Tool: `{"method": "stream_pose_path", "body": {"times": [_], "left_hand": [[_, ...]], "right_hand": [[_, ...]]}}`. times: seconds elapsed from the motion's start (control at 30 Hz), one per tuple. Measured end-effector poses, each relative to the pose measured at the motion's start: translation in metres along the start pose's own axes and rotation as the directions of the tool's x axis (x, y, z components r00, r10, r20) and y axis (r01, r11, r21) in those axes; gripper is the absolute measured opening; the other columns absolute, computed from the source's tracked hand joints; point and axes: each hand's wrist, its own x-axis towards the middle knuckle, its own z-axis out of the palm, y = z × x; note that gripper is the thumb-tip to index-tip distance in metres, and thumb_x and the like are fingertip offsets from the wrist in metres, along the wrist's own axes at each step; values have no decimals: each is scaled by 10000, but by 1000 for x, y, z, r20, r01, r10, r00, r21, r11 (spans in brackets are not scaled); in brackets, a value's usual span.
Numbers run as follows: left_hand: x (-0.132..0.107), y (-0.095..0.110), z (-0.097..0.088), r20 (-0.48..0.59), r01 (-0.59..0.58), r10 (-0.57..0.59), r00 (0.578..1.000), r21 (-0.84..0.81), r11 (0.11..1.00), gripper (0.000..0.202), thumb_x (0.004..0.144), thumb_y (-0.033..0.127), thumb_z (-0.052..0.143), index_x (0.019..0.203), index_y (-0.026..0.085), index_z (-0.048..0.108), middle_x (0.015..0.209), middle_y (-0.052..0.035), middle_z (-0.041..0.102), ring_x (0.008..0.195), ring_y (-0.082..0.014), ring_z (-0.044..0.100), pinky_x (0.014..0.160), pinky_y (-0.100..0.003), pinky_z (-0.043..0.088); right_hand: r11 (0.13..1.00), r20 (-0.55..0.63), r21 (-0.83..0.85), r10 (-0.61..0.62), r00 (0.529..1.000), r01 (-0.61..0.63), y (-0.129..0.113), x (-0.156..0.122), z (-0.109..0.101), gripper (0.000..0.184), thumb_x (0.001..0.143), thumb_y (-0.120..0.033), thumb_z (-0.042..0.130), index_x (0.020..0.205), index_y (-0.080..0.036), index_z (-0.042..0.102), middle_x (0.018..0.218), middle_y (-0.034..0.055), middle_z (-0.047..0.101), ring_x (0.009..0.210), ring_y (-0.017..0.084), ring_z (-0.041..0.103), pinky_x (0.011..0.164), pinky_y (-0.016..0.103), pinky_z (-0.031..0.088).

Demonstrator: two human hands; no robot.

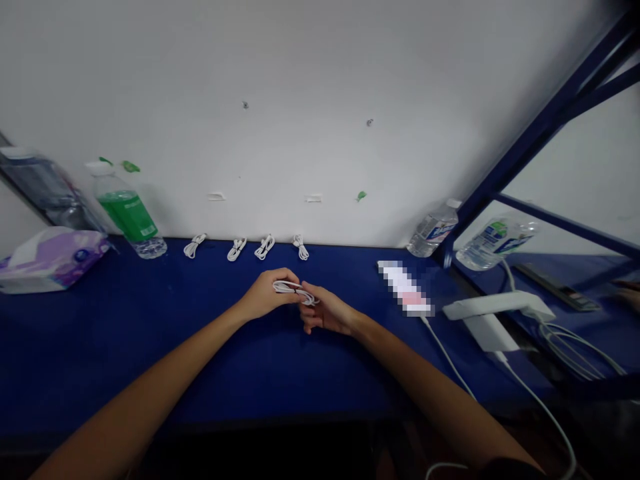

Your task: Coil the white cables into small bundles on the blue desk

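Observation:
Both of my hands meet over the middle of the blue table [100, 347]. My left hand [267, 293] is closed around a coiled white cable [293, 289], holding the loops together. My right hand [325, 312] is closed too, its fingers pinching the right end of the same coil. Several more bundled white cables [264, 247] lie in a row along the wall behind my hands.
A tissue pack [50, 259] and a green-labelled bottle [129, 217] stand at the back left. Two clear bottles [434, 230] lie at the back right near a blue metal frame [540, 127]. A white power strip [495, 305] and a trailing white cord [530, 393] sit on the right.

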Motion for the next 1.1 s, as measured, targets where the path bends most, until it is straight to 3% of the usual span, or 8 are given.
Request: {"method": "stream_pose_path", "body": {"times": [0.17,0.4,0.57,0.73,1.1], "left_hand": [[1,0,-1,-56,-10,15,998,83,996,256,678,334,794,811,157,666,772,8,663,694,-122,597,657,-226,447],[2,0,1,-75,34,-29,997,58,998,263,671,313,787,822,158,640,720,24,649,652,-116,584,609,-216,434],[2,-3,0,-81,42,-38,996,44,998,262,684,325,780,813,160,621,692,28,650,634,-117,589,606,-217,440],[2,-7,0,-117,-21,33,993,106,994,268,668,338,795,786,160,634,751,16,648,678,-125,596,626,-223,448],[-1,2,2,-135,-83,92,987,68,994,239,685,332,794,783,162,658,779,1,634,690,-128,597,644,-240,453]], "right_hand": [[987,-62,-20,-157,986,156,1,0,6,314,897,-527,578,927,-238,459,677,-70,518,433,52,385,522,259,505],[973,-42,109,-201,979,204,2,1,3,261,917,-487,572,938,-243,480,820,-52,572,510,58,499,563,253,513],[976,-1,94,-199,980,198,1,-1,4,209,915,-422,588,942,-242,486,862,-39,592,522,77,526,565,279,515],[977,-77,87,-187,979,193,2,1,4,210,874,-308,647,905,-237,452,864,-35,626,499,70,507,584,286,505],[982,-119,69,-164,979,173,0,1,5,207,860,-332,668,958,-199,544,786,-12,617,507,73,500,583,287,494]]}}
